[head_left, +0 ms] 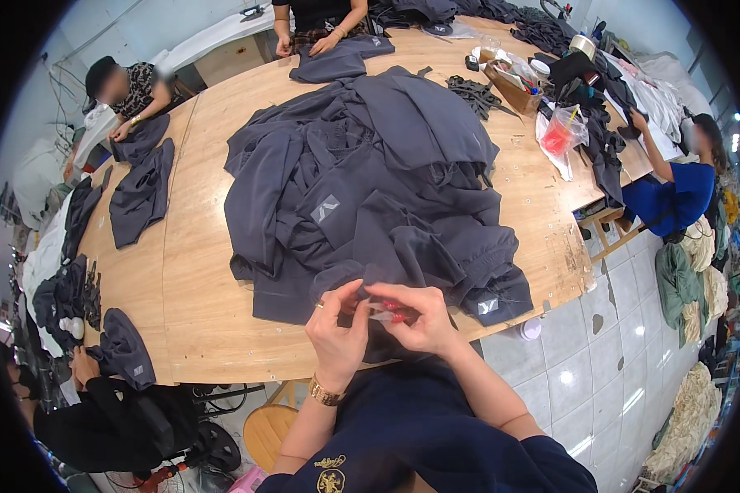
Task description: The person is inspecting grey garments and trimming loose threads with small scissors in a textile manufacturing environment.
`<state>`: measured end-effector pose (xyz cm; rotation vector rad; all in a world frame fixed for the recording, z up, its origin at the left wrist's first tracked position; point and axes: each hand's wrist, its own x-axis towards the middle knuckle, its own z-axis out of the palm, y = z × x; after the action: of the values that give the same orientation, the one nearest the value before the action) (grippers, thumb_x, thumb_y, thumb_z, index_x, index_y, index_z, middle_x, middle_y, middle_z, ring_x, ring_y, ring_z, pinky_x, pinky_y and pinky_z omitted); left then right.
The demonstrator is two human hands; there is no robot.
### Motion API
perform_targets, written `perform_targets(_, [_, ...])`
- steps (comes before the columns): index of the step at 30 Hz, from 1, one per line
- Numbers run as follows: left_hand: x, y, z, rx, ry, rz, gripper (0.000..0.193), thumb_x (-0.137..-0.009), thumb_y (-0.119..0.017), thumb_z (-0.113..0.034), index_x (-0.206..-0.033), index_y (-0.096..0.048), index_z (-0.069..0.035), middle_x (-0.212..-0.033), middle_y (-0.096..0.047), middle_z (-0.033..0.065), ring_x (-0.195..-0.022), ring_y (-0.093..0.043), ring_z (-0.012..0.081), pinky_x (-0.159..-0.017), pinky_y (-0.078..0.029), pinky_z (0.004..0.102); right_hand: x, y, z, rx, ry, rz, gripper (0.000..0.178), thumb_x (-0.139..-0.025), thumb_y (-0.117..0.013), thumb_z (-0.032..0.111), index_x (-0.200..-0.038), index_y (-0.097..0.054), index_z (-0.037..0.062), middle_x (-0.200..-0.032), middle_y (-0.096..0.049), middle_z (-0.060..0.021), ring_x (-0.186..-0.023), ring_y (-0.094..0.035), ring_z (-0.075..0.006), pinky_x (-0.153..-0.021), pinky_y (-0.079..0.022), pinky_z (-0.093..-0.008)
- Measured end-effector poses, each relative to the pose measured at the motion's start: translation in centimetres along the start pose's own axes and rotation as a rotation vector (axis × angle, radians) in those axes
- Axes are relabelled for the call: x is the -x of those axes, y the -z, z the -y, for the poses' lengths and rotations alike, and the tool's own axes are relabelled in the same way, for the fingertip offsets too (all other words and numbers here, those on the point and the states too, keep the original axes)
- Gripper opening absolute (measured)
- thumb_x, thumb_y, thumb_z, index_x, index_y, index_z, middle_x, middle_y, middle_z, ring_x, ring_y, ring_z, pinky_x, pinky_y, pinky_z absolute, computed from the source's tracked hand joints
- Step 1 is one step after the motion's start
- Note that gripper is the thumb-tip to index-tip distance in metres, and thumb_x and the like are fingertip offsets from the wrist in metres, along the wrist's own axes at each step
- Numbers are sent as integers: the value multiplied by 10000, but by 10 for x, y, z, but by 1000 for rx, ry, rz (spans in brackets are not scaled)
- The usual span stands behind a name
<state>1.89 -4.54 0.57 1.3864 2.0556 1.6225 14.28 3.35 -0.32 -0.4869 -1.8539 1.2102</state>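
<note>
Close to my body at the table's front edge, my left hand [337, 323] is closed in a pinch on the edge of a dark grey garment [330, 278]. Facing it, my right hand [419, 319] is closed, its fingertips almost meeting the left ones. A small red and pale metallic tool [393, 311], resembling thread snips, shows under its curled fingers; its tip is blurred. Right beyond both hands spreads a large heap of dark grey garments [329, 164], with gathered waistbands and pale printed patches. A garment corner with a pale patch [487, 306] lies to the right.
The wooden table [197, 271] carries further garments [142, 193] at left. Across it stand a box of supplies [514, 86] and a red drink bag [561, 131]. Co-workers [325, 25] handle garments around the edges. A stool [270, 431] stands at lower left, cloth piles [684, 423] at right.
</note>
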Motion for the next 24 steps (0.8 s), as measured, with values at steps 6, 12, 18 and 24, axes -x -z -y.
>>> perform_targets(6, [-4, -3, 5, 10, -56, -57, 258, -716, -662, 45, -964, -651, -29, -885, -643, 114, -825, -626, 242, -737, -488, 315, -1, 7, 4, 32, -131, -60, 266, -766, -699, 211, -864, -582, -7, -662, -570, -109, -571, -583, -219, -529, -436, -277])
perform_targets(12, [0, -2, 0, 34, 6, -75, 263, -700, -655, 61, -951, -656, -19, -914, -651, 117, -843, -632, 253, -756, -488, 320, -3, 4, 9, 451, -49, -59, 273, -789, -688, 253, -728, -545, 28, -637, -556, -93, -529, -553, -265, -472, -416, -331])
perform_targets(18, [1, -1, 3, 16, -47, -79, 280, -702, -644, 100, -967, -646, 8, -928, -639, 95, -827, -611, 167, -732, -477, 264, -4, 2, 10, 525, -17, -42, 281, -788, -686, 259, -696, -531, 44, -619, -549, -79, -508, -557, -249, -443, -412, -321])
perform_targets(24, [2, -2, 3, -5, -87, -82, 284, -699, -642, 104, -964, -648, 1, -939, -640, 108, -849, -620, 191, -740, -477, 271, -5, 2, 10, 536, -26, -34, 298, -789, -686, 273, -682, -524, 48, -605, -546, -76, -502, -558, -251, -436, -406, -323])
